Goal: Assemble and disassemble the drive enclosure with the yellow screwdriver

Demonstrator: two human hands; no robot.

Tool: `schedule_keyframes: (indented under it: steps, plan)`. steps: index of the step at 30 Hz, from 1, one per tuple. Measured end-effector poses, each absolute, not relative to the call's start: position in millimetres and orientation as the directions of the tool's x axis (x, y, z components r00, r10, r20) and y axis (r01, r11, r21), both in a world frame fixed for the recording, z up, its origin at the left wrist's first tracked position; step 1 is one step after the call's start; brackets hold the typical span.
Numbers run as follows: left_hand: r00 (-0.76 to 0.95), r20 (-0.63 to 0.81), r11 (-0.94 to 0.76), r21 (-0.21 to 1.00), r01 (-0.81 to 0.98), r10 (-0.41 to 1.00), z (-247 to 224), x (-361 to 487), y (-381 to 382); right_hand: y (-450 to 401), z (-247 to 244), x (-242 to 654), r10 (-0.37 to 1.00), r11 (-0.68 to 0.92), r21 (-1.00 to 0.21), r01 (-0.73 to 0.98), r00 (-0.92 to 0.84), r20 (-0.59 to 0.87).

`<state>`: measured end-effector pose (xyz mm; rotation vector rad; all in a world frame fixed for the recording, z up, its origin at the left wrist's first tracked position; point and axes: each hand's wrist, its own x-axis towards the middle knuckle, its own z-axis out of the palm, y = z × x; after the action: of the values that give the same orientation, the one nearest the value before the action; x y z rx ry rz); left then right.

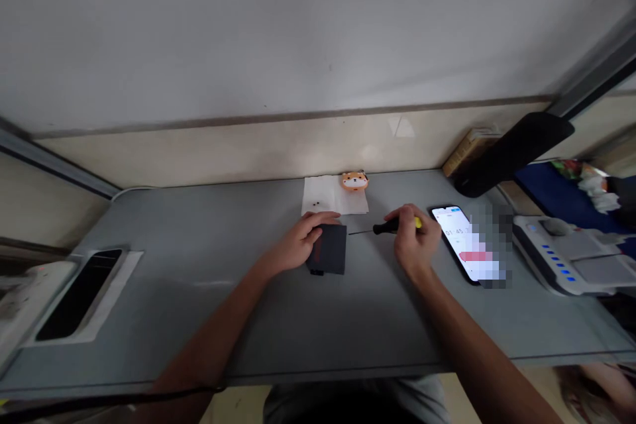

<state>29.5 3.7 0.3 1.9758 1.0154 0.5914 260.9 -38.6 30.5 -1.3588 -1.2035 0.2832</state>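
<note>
A flat dark box-like device (330, 250) lies on the grey desk in front of me. My left hand (301, 240) is closed on its left side and upper edge, fingers over the top. In my right hand (414, 238) is a screwdriver (386, 225) with a black and yellow handle. Its thin shaft points left, with the tip close to the device's right edge; whether it touches I cannot tell. Behind the device a white paper (318, 191) is spread, with a few tiny dark bits on its left half. An orange animal-face case (354, 181) sits on the paper's right half.
Right of my hand lies a lit phone (460, 245) showing a timer. Beyond it are a white power strip (556, 258), a black cylinder (517, 152) and a book-like block (470, 149). A dark phone (79, 295) rests at the left. The wall bounds the desk (199, 238) behind.
</note>
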Motion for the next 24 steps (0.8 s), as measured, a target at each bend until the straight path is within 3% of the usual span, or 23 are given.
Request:
schedule_keyframes:
  steps: [4,7,12,16,24]
  plan:
    - [0.559,0.087,-0.384,0.811,0.442,0.825,-2,35,3,-39,28,259,0.793,0.356,-0.765,0.536,0.26,0.552]
    - [0.548,0.08,-0.379,0.804,0.458,0.833,-2,35,4,-39,27,261,0.772,0.376,-0.745,0.551,0.259,0.58]
    - [0.544,0.063,-0.375,0.79,0.486,0.837,-2,34,4,-39,27,264,0.774,0.341,-0.799,0.495,0.335,0.538]
    - [0.526,0.074,-0.375,0.784,0.495,0.847,-3,35,3,-41,30,259,0.836,0.352,-0.852,0.388,0.28,0.472]
    - [0.536,0.266,-0.545,0.693,0.472,0.801,-2,39,4,-44,30,252,0.868,0.366,-0.865,0.344,0.209,0.45]
